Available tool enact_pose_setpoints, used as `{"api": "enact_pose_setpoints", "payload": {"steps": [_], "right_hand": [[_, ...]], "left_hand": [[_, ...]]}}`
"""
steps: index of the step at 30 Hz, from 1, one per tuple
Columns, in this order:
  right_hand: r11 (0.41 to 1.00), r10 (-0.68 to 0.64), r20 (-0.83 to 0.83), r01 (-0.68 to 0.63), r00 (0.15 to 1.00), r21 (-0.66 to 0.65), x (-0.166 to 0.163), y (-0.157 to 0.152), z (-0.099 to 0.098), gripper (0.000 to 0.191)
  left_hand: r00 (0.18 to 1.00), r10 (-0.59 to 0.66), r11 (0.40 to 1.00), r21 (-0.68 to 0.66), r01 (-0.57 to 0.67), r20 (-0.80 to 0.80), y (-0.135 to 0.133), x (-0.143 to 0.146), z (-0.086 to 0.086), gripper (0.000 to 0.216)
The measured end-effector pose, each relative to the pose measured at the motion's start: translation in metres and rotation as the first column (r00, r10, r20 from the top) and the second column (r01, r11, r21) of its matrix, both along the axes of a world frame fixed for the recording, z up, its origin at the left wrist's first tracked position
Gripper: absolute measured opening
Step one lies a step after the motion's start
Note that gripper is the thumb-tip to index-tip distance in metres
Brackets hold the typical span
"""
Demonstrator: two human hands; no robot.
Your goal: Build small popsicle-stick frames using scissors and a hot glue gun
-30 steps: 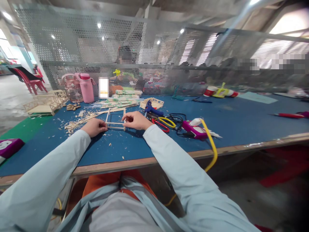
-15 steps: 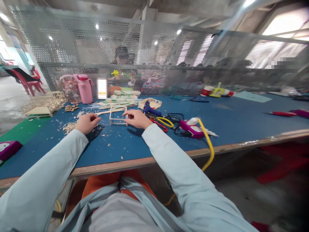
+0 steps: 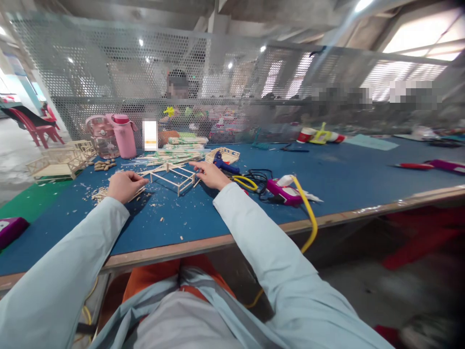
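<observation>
A small open frame of thin wooden sticks [image 3: 178, 188] sits on the blue table in front of me, turned at an angle with one corner toward me. At its right corner is my right hand [image 3: 212, 176], index finger reaching over the top and the fingers closed around that corner. My left hand [image 3: 125, 186] is left of the frame, thumb and fingertips pinched together low over the tabletop; whatever lies between them is too small to make out. Beside and behind this hand lies a heap of short wooden bits [image 3: 100, 195].
Bundled sticks [image 3: 181, 151] and a finished-looking wooden tray piece [image 3: 230, 155] lie behind. A blue glue gun [image 3: 225, 164], yellow-handled scissors [image 3: 245, 182] and a purple device [image 3: 285, 192] with a yellow cable are to the right. A pink bottle [image 3: 124, 138] stands back left.
The stick frame has turned from square-on to angled, and its near corner has come toward me. My right hand has shifted slightly up and right; my left hand stays pinched and moved slightly left.
</observation>
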State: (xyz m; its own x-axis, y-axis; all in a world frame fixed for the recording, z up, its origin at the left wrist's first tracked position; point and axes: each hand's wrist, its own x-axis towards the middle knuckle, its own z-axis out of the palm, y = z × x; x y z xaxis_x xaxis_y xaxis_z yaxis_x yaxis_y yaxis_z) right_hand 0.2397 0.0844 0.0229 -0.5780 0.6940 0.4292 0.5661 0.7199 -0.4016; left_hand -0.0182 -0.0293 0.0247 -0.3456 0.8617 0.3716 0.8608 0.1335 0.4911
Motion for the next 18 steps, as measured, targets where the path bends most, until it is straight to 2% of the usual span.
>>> {"api": "enact_pose_setpoints", "payload": {"steps": [2, 3, 6, 9, 11, 16, 18], "right_hand": [[0.995, -0.097, -0.011, 0.098, 0.995, 0.034, 0.000, 0.001, -0.001, 0.057], [0.990, -0.134, 0.003, 0.134, 0.991, 0.041, 0.000, 0.001, -0.001, 0.057], [0.981, -0.192, 0.139, 0.193, 0.972, 0.001, 0.001, 0.002, -0.001, 0.044], [0.976, -0.187, 0.288, 0.210, 0.939, -0.052, 0.000, 0.001, -0.001, 0.037], [0.972, -0.198, 0.339, 0.228, 0.920, -0.053, -0.001, -0.001, 0.000, 0.030], [0.948, -0.314, 0.294, 0.313, 0.903, 0.051, 0.001, -0.009, 0.007, 0.022], [0.953, -0.302, 0.217, 0.295, 0.928, 0.064, 0.001, -0.011, 0.007, 0.024]], "left_hand": [[0.999, 0.028, 0.999, 0.027, -0.029, 0.023, -0.002, 0.001, 0.000, 0.033], [0.999, 0.040, 0.998, 0.037, -0.042, 0.035, -0.003, 0.002, 0.000, 0.035], [0.995, 0.017, 0.998, 0.060, -0.023, 0.099, 0.000, 0.001, -0.002, 0.036], [0.985, -0.064, 0.990, 0.135, 0.042, 0.161, 0.012, -0.002, -0.002, 0.033], [0.986, -0.065, 0.986, 0.162, 0.039, 0.153, 0.022, -0.003, 0.002, 0.032], [0.979, 0.113, 0.978, 0.153, -0.140, 0.172, 0.040, -0.001, 0.004, 0.029], [0.978, 0.121, 0.975, 0.163, -0.149, 0.170, 0.044, -0.003, -0.002, 0.033]]}}
